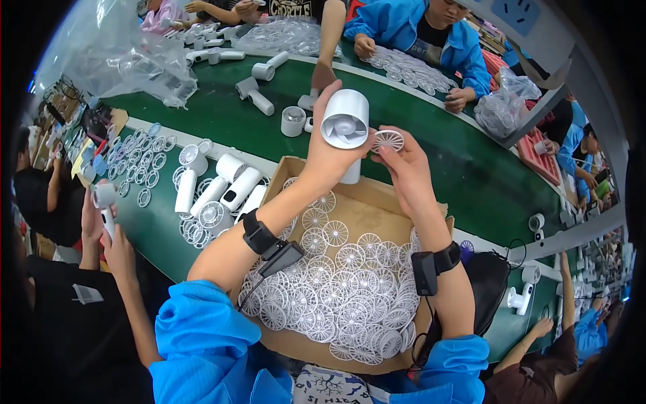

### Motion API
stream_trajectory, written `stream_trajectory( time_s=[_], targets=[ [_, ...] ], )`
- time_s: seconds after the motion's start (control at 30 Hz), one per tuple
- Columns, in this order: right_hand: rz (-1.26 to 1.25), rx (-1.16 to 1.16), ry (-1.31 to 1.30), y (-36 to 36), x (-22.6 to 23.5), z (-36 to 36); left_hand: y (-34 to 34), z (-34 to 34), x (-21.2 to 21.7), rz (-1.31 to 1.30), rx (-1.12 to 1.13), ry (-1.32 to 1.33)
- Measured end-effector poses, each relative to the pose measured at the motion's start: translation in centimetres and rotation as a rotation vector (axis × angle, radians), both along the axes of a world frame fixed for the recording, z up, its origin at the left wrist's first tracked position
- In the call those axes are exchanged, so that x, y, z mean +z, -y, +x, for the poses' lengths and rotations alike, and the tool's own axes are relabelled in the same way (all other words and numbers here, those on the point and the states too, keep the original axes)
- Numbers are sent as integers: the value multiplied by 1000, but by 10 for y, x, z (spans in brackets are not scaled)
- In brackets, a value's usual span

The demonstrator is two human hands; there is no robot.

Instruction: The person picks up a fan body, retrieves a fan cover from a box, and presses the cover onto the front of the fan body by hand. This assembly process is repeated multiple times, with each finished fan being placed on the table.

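Your left hand (331,145) grips the white fan (345,121) above the cardboard box's (367,196) far edge, your right hand (404,165) pinches a round grille (388,140) beside it, not yet fitted; many grilles (336,296) remain.

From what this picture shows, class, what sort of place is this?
Probably a factory assembly line for handheld fans: a cardboard box of white round grilles, white fan bodies on a long green table, and co-workers in blue jackets.
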State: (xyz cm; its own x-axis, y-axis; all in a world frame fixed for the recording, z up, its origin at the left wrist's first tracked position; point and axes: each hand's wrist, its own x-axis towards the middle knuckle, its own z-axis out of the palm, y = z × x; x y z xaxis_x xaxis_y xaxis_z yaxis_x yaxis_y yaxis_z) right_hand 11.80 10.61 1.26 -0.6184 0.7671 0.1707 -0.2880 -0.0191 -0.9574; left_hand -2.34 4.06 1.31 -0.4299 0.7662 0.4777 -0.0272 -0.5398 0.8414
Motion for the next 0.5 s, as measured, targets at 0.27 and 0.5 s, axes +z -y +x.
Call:
stream_trajectory(
  time_s=[0.27,0.5],
  targets=[
    [-21,79,-97,-4,2,4,2,1,-3,124,84,-134],
    [-331,361,-207,-8,12,12,0,-6,6,13,132,-139]
  ],
)
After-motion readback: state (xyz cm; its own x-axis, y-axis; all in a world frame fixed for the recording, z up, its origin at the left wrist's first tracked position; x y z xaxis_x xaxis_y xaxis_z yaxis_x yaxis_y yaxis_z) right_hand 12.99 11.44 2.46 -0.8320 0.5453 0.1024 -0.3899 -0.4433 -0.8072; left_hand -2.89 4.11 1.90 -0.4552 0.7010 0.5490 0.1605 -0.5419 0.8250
